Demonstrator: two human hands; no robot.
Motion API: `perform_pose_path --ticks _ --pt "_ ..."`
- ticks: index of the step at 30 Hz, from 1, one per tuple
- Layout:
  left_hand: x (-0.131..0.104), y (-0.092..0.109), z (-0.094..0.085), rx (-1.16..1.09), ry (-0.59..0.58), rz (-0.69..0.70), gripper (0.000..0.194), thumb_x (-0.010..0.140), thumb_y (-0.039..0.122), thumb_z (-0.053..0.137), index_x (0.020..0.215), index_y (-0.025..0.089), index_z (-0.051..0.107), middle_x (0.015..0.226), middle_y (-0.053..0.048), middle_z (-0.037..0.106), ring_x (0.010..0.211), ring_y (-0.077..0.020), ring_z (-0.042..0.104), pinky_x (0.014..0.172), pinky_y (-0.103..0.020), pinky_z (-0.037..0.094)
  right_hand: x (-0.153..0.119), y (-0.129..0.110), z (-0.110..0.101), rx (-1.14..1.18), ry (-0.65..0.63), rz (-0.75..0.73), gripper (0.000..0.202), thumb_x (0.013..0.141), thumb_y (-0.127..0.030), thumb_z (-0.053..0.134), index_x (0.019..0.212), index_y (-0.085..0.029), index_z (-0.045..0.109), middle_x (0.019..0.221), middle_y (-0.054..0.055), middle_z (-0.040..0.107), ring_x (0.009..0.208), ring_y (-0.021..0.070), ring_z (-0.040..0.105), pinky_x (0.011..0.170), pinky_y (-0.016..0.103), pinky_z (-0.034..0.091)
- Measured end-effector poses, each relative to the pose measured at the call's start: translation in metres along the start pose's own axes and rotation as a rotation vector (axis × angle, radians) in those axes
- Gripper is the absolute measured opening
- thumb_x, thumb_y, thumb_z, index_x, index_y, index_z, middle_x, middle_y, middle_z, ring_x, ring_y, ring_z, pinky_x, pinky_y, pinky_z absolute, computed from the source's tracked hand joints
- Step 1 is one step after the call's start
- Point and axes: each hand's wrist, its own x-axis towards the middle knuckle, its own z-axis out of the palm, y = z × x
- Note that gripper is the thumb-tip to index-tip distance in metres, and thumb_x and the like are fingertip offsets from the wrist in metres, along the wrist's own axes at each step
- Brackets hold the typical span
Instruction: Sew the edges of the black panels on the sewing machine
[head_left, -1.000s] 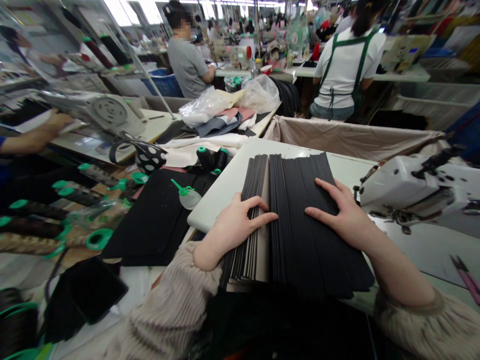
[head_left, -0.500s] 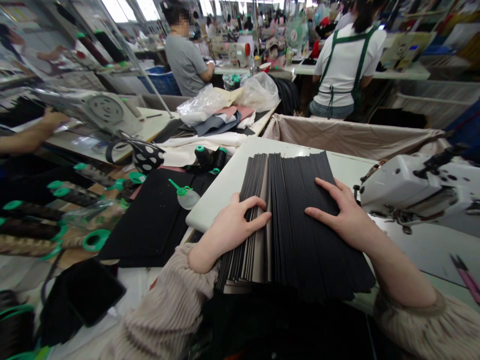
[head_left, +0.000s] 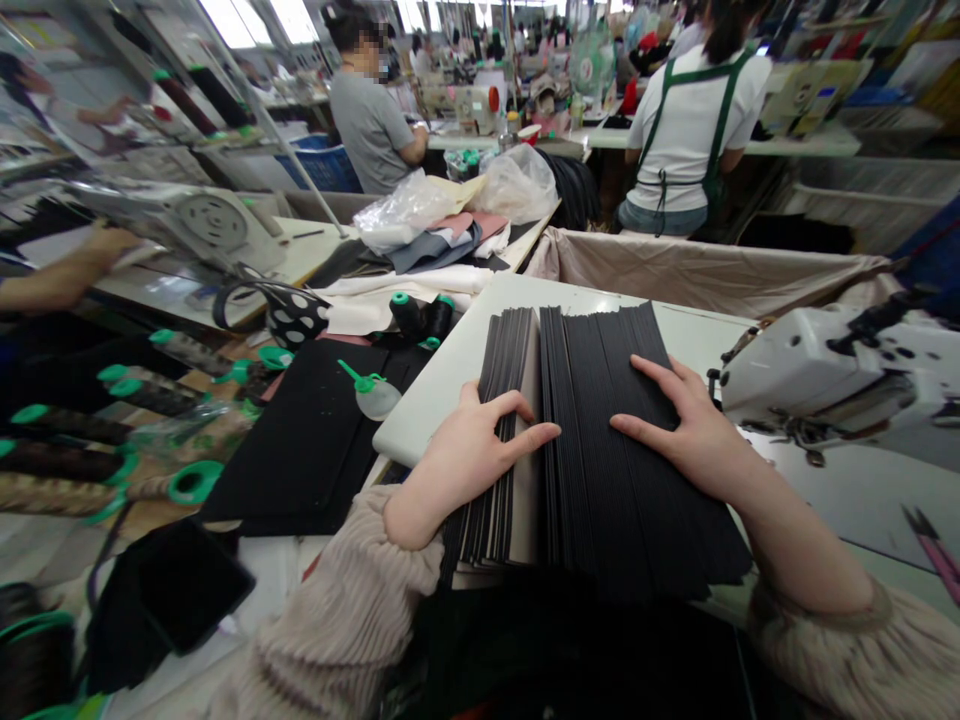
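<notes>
A wide row of thin black pieces (head_left: 622, 460) stands packed on edge on the white table (head_left: 427, 385), its near end by my body. Some pieces on the left side show a grey-beige face (head_left: 528, 500). My left hand (head_left: 476, 445) lies over the left part of the row, fingers curled around its top and the thumb stretched right across a narrow gap. Resting on the right part, my right hand (head_left: 682, 430) has its thumb and fingers spread. Part of the left fingers is hidden behind the hand.
At the right stands a white sewing machine (head_left: 840, 375), with pink-handled snips (head_left: 934, 555) nearer me. Left are a clear oil bottle (head_left: 375, 397), black sheets (head_left: 300, 440) and thread cones (head_left: 169, 395). A co-worker's arm (head_left: 67, 270) is at far left.
My left thumb has moved slightly right. The gap between the left and right parts of the row has widened, showing more of the beige face. My right hand has stayed in place.
</notes>
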Motion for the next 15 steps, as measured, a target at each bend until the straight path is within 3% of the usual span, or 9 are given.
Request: perform_pose_path --ticks 5,15 --pt "0.0001 0.0015 0.0019 0.002 0.008 -0.010 0.053 0.077 0.077 0.056 0.098 0.029 0.068 0.111 -0.004 0.044 0.093 -0.0235 0.061 0.097 -0.041 0.047 0.0002 0.0009 0.0001 0.001 0.004 -0.003 0.084 0.076 -0.072 0.063 0.148 -0.036 0.039 0.157 0.009 0.024 0.147 0.0323 0.022 0.121 0.051 0.021" --pt "-0.0010 -0.0002 0.0017 -0.013 -0.011 0.002 0.043 0.083 0.067 0.057 0.101 0.030 0.066 0.110 -0.003 0.044 0.092 -0.0218 0.061 0.097 -0.039 0.047 -0.0007 -0.0019 -0.0004 0.004 0.010 -0.008 0.083 0.076 -0.072 0.062 0.148 -0.037 0.039 0.156 0.008 0.026 0.147 0.0332 0.023 0.120 0.053 0.023"
